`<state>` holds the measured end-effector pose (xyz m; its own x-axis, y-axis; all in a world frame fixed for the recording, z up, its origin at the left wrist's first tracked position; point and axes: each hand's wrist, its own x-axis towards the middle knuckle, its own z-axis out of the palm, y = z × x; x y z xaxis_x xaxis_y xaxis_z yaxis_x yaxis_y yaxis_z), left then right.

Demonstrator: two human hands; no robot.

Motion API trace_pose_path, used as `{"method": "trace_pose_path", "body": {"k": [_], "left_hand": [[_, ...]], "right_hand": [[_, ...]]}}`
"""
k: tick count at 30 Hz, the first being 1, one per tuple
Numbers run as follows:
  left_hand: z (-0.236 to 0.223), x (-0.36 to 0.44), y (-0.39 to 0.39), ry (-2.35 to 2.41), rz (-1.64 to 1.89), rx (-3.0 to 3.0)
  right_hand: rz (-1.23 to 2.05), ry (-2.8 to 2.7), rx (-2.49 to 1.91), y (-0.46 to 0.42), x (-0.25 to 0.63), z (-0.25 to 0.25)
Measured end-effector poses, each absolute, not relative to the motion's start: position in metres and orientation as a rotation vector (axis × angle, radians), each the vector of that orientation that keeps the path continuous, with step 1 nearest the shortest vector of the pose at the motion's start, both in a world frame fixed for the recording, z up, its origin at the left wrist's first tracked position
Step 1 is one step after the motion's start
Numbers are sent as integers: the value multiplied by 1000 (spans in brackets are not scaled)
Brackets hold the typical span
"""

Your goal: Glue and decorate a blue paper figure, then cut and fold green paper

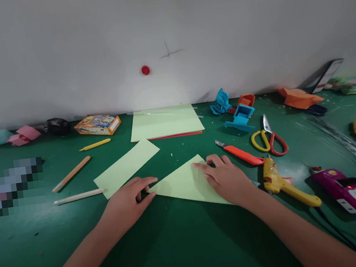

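The sheet [178,185] lies left of the cutter [243,153]. Left hand [124,203]: part-open at the sheet's tip, contact unclear; right hand [230,179]: flat on it, ungripping. Uneven finger pressure could skew the sheet.

The triangular sheet [182,182] is smooth, matt paper. The bench [128,256] looks glossy. The scissors [268,135] pair shiny metal blades with plastic handles; the glue gun [288,185] is yellow plastic.
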<state>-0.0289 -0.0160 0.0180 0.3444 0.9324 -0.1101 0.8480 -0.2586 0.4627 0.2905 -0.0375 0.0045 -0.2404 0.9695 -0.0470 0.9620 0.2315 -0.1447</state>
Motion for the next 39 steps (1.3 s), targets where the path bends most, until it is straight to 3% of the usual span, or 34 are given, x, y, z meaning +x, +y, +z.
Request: {"method": "trace_pose_path", "body": {"k": [14, 21, 31, 39], "left_hand": [[5, -35, -18, 1370, 378, 2575], [4, -30, -25, 983, 544, 2912], [12, -4, -53, 787, 295, 2918], [10, -5, -54, 778, 482, 2980]], "right_hand": [[187, -2425, -1911, -38, 290, 3], [204, -2417, -1908, -38, 290, 3], [182, -2405, -1910, -39, 289, 2], [171, -2407, -1929, -40, 286, 6]]}}
